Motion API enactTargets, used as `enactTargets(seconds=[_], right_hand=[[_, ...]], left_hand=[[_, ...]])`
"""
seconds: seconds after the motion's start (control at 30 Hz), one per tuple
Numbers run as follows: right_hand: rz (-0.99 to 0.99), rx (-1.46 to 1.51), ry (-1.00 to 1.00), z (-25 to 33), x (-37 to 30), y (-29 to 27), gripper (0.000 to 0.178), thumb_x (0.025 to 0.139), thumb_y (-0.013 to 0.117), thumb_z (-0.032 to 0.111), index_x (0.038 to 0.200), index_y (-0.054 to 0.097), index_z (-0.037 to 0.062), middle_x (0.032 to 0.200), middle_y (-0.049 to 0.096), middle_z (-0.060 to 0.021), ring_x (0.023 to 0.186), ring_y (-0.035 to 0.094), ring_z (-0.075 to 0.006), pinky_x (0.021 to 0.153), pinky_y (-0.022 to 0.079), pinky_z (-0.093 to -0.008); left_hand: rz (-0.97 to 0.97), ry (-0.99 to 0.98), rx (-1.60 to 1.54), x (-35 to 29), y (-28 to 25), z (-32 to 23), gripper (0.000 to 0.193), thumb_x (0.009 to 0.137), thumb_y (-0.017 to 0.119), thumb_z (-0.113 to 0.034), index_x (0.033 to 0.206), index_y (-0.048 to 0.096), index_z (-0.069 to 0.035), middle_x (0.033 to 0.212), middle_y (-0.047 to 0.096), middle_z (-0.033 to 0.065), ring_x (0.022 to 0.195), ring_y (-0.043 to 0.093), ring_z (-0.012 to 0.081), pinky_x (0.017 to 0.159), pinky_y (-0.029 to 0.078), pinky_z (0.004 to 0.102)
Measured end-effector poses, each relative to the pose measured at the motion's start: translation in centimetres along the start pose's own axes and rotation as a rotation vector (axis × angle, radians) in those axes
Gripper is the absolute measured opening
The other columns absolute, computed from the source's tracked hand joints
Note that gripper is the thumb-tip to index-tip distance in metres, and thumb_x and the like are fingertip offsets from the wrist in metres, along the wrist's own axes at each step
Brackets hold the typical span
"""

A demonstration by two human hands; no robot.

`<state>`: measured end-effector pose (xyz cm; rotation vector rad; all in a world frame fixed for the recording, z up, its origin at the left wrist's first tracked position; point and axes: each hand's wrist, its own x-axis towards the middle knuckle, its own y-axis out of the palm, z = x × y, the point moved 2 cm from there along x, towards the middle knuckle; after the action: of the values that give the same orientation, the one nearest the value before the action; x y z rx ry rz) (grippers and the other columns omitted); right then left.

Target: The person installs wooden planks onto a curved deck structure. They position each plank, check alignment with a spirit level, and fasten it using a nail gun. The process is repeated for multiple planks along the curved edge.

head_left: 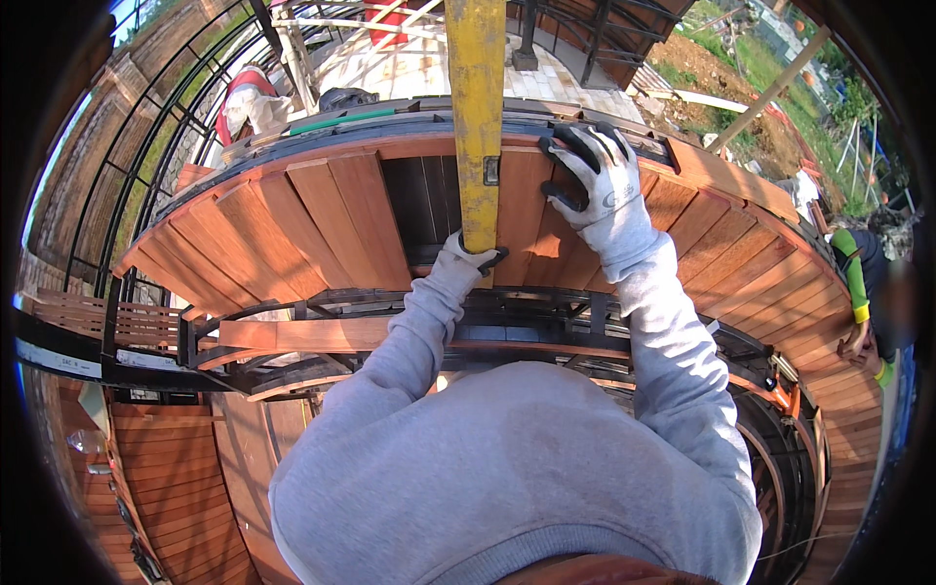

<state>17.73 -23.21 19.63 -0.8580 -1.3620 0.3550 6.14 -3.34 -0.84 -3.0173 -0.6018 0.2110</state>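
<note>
A long yellow spirit level (477, 107), worn and scuffed, stands across the curved wooden panel. My left hand (470, 255), in a white and black glove, is closed round its lower end. Just right of the level, my gloved right hand (597, 180) rests over the upper part of the reddish boards, fingers curved and apart, with nothing visible in its grasp. The level lies along the left edge of one wooden board (524, 210). Left of it a dark gap (421, 200) shows black backing between boards.
A black metal frame (526, 336) curves below the panel, with a loose wooden strip (302, 334) lying along it. At the right edge, a co-worker's hands (860, 349) touch the boards. Black railings (146, 185) stand at the left. An orange clamp (788, 398) sits lower right.
</note>
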Motion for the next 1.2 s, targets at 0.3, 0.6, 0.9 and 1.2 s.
enactTargets(seconds=[0.3, 0.6, 0.9, 1.2], right_hand=[[0.008, -0.021, -0.005, -0.1, 0.3, 0.1, 0.065, 0.072, 0.085, 0.023, 0.134, 0.066, 0.0198, 0.138, 0.060, -0.0106, 0.128, 0.055, -0.0353, 0.114, 0.039, -0.0527], [-0.001, -0.039, 0.003, -0.1, 0.0, 0.1, 0.062, 0.074, 0.085, 0.025, 0.133, 0.067, 0.0206, 0.140, 0.059, -0.0086, 0.130, 0.053, -0.0345, 0.115, 0.037, -0.0526], [-0.016, -0.023, -0.009, -0.5, -0.1, 0.6, 0.054, 0.077, 0.080, 0.027, 0.130, 0.068, 0.0229, 0.139, 0.059, -0.0076, 0.127, 0.054, -0.0326, 0.114, 0.037, -0.0539], [-0.018, -0.027, -0.020, -0.4, 0.0, 0.6, 0.058, 0.076, 0.082, 0.027, 0.132, 0.067, 0.0220, 0.139, 0.059, -0.0083, 0.129, 0.054, -0.0335, 0.114, 0.037, -0.0533]], left_hand=[[-0.015, 0.107, 0.033, 0.6, 0.0, 1.0, 0.032, 0.087, 0.080, -0.010, 0.115, 0.067, 0.000, 0.098, 0.073, 0.0082, 0.081, 0.070, 0.0140, 0.067, 0.060, 0.0272], [0.012, 0.071, 0.004, 0.8, 0.1, 1.3, 0.043, 0.082, 0.087, -0.017, 0.117, 0.068, 0.000, 0.099, 0.074, 0.0052, 0.087, 0.067, 0.0136, 0.081, 0.055, 0.0291], [0.001, 0.025, -0.064, 0.5, 0.0, 1.3, 0.036, 0.084, 0.083, -0.007, 0.117, 0.067, 0.000, 0.100, 0.074, 0.0066, 0.084, 0.069, 0.0136, 0.076, 0.058, 0.0267], [-0.022, 0.105, -0.017, 0.6, -0.2, 1.3, 0.029, 0.086, 0.080, -0.006, 0.112, 0.068, -0.001, 0.095, 0.072, 0.0060, 0.078, 0.069, 0.0134, 0.064, 0.061, 0.0282]])
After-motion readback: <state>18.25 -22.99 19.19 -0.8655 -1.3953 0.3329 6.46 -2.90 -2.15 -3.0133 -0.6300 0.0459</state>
